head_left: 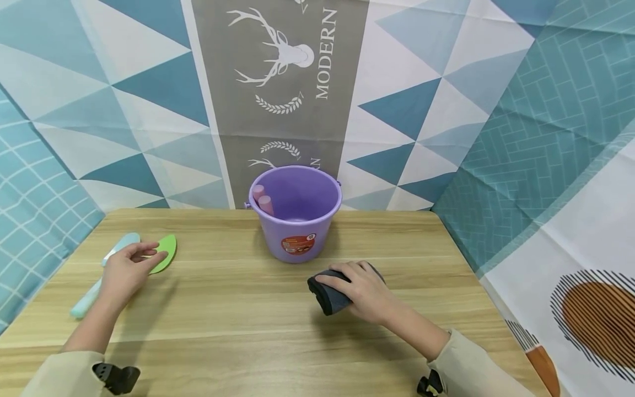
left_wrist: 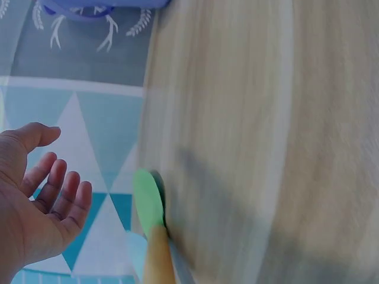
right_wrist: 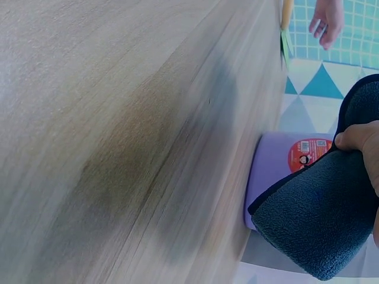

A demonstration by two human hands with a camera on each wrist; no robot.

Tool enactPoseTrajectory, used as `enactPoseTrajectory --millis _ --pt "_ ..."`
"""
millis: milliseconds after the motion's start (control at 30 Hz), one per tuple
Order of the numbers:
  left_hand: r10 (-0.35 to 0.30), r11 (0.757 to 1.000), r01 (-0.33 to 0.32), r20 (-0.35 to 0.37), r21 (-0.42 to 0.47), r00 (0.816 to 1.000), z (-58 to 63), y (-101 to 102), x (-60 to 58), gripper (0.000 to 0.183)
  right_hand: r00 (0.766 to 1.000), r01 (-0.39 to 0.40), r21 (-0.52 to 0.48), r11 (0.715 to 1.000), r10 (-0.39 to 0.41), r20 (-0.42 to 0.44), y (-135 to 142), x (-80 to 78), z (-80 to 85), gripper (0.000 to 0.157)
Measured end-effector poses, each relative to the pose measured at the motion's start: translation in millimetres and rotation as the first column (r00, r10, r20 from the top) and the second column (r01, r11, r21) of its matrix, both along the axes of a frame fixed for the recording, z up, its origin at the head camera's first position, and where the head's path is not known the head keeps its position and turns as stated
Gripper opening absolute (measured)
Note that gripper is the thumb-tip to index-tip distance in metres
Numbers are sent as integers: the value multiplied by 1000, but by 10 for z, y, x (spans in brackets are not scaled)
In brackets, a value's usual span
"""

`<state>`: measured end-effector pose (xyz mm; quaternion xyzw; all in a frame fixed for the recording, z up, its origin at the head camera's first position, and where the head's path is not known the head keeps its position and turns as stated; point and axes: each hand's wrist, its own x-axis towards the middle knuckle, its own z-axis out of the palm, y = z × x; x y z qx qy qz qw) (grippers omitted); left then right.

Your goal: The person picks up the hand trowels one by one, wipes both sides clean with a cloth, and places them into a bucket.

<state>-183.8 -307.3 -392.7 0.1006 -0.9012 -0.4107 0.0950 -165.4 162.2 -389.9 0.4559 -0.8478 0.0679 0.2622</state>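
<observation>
A folded dark grey cloth [head_left: 331,300] is gripped in my right hand [head_left: 366,292], held above the table in front of the bucket. In the right wrist view the fluffy cloth [right_wrist: 320,216] overlaps the bucket, with a thumb [right_wrist: 352,137] on its near face. My left hand [head_left: 128,270] hovers at the left side with loosely bent fingers and nothing in them. Under it lie a tool with a green leaf-shaped blade [head_left: 168,255] and a light blue tool [head_left: 89,298]. The left wrist view shows the green tool's wooden handle [left_wrist: 158,257].
A purple bucket [head_left: 273,237] stands at the table's back edge, with two pink cylindrical ends [head_left: 266,205] showing inside it. Patterned cloth walls [head_left: 397,110] rise behind and on both sides of the wooden table [head_left: 238,331].
</observation>
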Motion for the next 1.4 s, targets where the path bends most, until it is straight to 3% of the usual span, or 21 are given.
enactPoseTrajectory --millis 433,967,1200,1400 --pt "75 996 -72 56 -49 996 -155 -269 71 64 1000 -4 -6 1000 4 -11 4 -11 -11 64" --pt "104 990 -94 101 -102 989 -312 -466 161 59 1000 -5 -3 1000 5 -2 20 -18 -32 67" --pt "98 983 -78 113 -168 989 -353 -467 138 57 1000 3 -11 1000 -3 -9 36 -15 -38 69" --pt "78 977 -39 181 -211 980 -380 -490 123 60 1000 1 -11 1000 -1 -12 45 -12 -41 68"
